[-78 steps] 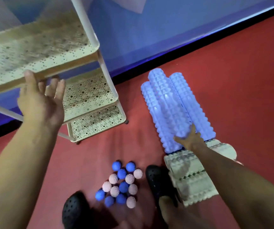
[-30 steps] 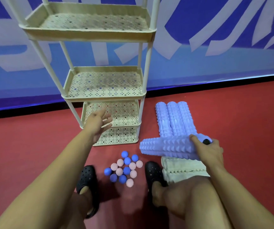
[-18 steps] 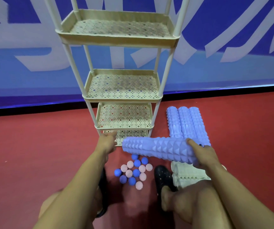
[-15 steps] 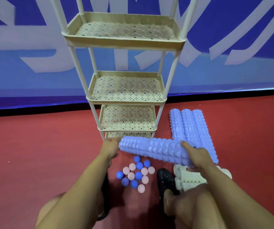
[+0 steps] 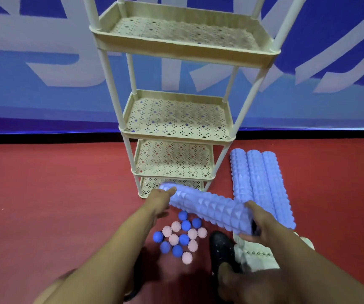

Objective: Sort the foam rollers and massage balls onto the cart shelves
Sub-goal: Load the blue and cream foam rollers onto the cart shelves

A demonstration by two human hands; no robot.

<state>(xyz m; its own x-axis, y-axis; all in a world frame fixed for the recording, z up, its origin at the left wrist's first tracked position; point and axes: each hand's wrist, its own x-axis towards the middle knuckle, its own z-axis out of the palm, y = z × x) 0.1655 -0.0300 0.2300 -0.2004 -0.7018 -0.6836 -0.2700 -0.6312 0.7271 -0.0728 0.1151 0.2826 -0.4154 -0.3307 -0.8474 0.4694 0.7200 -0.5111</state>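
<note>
Your right hand [image 5: 262, 224] grips the near end of a lavender foam roller with a raised pyramid texture [image 5: 209, 208], fingers curled around it, while your left hand [image 5: 158, 201] steadies the far end, thumb laid on top and the rest of the grip closed loosely around the roller's tip. You hold the roller crosswise just in front of the lowest tier of the cream perforated plastic four-tier cart [image 5: 177, 126], whose shelves show nothing on them. Three more lavender ridged foam rollers [image 5: 262, 183] lie side by side on the red floor [image 5: 45, 194] to the cart's right, and pale cream foam rollers [image 5: 257, 257] sit partly hidden under your right forearm. A cluster of blue and pink spiky massage balls [image 5: 182, 236] rests on the floor below the held roller, beside your black perforated clog [image 5: 221, 249].
</note>
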